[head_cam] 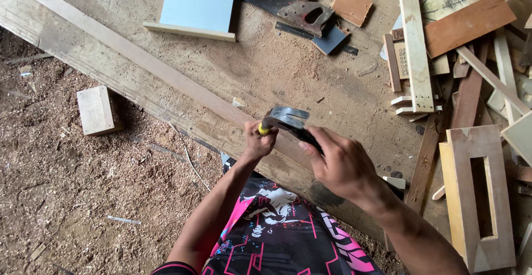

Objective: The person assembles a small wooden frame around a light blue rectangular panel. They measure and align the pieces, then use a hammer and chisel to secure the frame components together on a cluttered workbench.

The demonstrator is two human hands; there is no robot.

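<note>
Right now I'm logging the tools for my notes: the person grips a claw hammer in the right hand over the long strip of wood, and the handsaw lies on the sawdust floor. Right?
Not quite. The head view shows the handsaw lying on the workbench, not the floor. The rest holds: the right hand grips the claw hammer over the long strip of wood.

The hammer [288, 121] has a bright, glossy metal head and a black handle tipped with yellow plastic, gripped by bare fingers [310, 148]. Under it the worktop [266, 70] is rough, matt bare wood dusted with sawdust, as is the long smooth-planed wooden strip [138, 59]. The saw [291, 10] shows dull, rusty metal, and the panel [197, 3] a smooth pale-blue laminate face.
</note>
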